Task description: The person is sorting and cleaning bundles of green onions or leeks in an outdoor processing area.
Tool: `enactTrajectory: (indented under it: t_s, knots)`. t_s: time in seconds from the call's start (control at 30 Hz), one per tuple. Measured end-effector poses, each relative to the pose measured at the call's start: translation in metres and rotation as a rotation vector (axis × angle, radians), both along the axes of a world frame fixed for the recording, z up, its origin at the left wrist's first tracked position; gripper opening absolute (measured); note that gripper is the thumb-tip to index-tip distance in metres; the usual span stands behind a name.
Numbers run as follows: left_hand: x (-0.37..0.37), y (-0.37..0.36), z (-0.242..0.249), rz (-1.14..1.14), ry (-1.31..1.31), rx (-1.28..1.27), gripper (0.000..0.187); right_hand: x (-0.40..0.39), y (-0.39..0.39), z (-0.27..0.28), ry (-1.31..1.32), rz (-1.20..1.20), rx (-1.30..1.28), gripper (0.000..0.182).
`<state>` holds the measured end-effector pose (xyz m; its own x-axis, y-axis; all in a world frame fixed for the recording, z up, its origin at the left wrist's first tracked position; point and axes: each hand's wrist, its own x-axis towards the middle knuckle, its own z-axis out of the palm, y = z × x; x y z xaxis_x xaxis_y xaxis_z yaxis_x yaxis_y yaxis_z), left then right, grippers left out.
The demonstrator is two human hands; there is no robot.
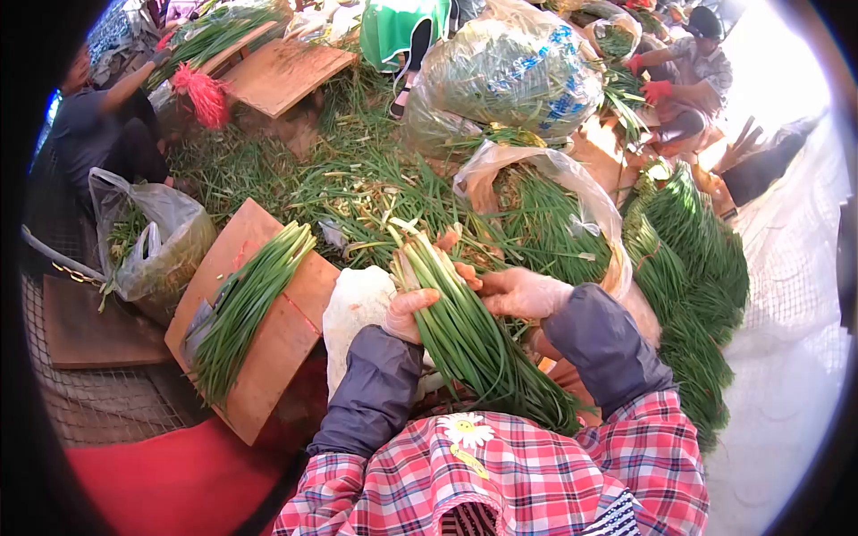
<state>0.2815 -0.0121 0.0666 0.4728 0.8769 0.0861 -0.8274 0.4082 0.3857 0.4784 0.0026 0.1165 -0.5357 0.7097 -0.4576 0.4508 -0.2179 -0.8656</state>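
while the left hand [409, 314] wraps the chive bunch [474, 344] to steady it, right hand [518, 293] fingertips pinch stalks near the pale ends.

Both hands are covered by thin, translucent disposable gloves, the left hand [407, 313] and the right hand [523, 293] alike. Above the gloves, dark grey-blue oversleeves [375, 393] of a smooth fabric are worn over both forearms, gathered at the wrists and creased along their length. Below the oversleeves, a red, white and blue plaid garment [536, 478] is seen across the upper arms and chest. On that plaid garment, near its upper edge, a daisy motif [465, 431] with white petals and a yellow centre is stitched.
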Motion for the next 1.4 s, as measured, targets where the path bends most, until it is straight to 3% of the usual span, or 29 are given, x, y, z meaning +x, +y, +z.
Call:
enactTrajectory:
  t_s: [0.1, 0.17, 0.23, 0.27, 0.37, 0.47, 0.57, 0.63, 0.7, 0.73, 0.77, 0.83, 0.9, 1.0, 1.07, 1.17, 1.2, 1.23, 1.3, 1.4]
  knots:
    - [-0.002, 0.002, -0.003, -0.007, -0.021, 0.002, 0.085, -0.002, -0.001, 0.017, 0.104, -0.378, 0.415, 0.028]
    - [0.0, 0.001, 0.0, -0.01, 0.005, -0.028, 0.085, -0.011, -0.001, 0.035, 0.132, -0.448, 0.366, 0.022]
    - [0.0, 0.002, 0.001, -0.024, 0.027, -0.048, 0.085, -0.024, 0.002, 0.033, 0.132, -0.332, 0.211, 0.021]
    - [0.002, 0.002, 0.005, -0.013, 0.05, -0.047, 0.084, -0.029, 0.003, 0.033, -0.018, -0.251, 0.219, 0.022]
    - [-0.003, 0.001, -0.001, -0.02, 0.057, -0.03, 0.083, -0.028, 0.011, 0.016, 0.084, -0.196, 0.163, 0.017]
    - [-0.002, -0.002, 0.005, 0.003, 0.007, -0.047, 0.085, -0.024, 0.008, 0.024, 0.15, -0.351, -0.019, 0.018]
    - [-0.005, 0.002, 0.002, -0.035, -0.032, -0.002, 0.084, -0.004, 0.01, -0.002, 0.686, -0.649, -0.305, 0.017]
    - [-0.008, 0.001, 0.001, -0.063, -0.05, 0.012, 0.083, 0.003, 0.015, -0.011, 0.754, -0.729, -0.239, 0.021]
    - [-0.01, 0.0, -0.002, -0.054, -0.024, 0.037, 0.08, 0.01, 0.026, -0.01, 0.581, -0.844, -0.118, 0.02]
    - [-0.01, -0.001, -0.004, -0.046, -0.013, 0.048, 0.079, 0.031, 0.047, -0.025, 0.484, -0.882, 0.037, 0.019]
    - [-0.011, -0.002, -0.006, -0.037, -0.001, 0.062, 0.078, 0.047, 0.062, -0.023, 0.584, -0.949, 0.107, 0.019]
    - [-0.017, -0.005, -0.008, -0.002, 0.075, 0.035, 0.073, 0.062, 0.084, 0.003, 0.485, -1.072, 0.465, 0.018]
    - [-0.023, -0.009, -0.01, 0.023, 0.192, -0.019, 0.072, 0.058, 0.096, 0.015, 0.306, -1.066, 0.597, 0.018]
    - [-0.021, -0.013, -0.018, 0.084, 0.275, -0.153, 0.063, 0.023, 0.091, -0.042, -0.367, -0.235, 0.946, 0.029]
    - [-0.022, -0.01, -0.028, 0.12, 0.288, -0.181, 0.057, -0.02, 0.063, -0.028, -0.463, -0.018, 0.92, 0.035]
    - [-0.025, -0.011, -0.031, 0.154, 0.277, -0.21, 0.054, -0.05, 0.033, 0.011, 0.061, -0.159, 0.305, 0.041]
    - [-0.021, -0.009, -0.031, 0.208, 0.271, -0.189, 0.056, -0.059, 0.022, 0.026, -0.052, -0.059, 0.268, 0.038]
    - [-0.021, -0.008, -0.034, 0.161, 0.23, -0.192, 0.057, -0.063, 0.015, 0.021, -0.089, 0.032, 0.429, 0.037]
    - [-0.02, -0.008, -0.038, 0.066, 0.133, -0.199, 0.058, -0.072, 0.015, 0.026, -0.319, 0.091, 0.508, 0.038]
    - [-0.019, -0.011, -0.028, 0.072, 0.258, -0.172, 0.07, -0.067, 0.021, 0.019, -0.365, 0.077, 0.596, 0.036]
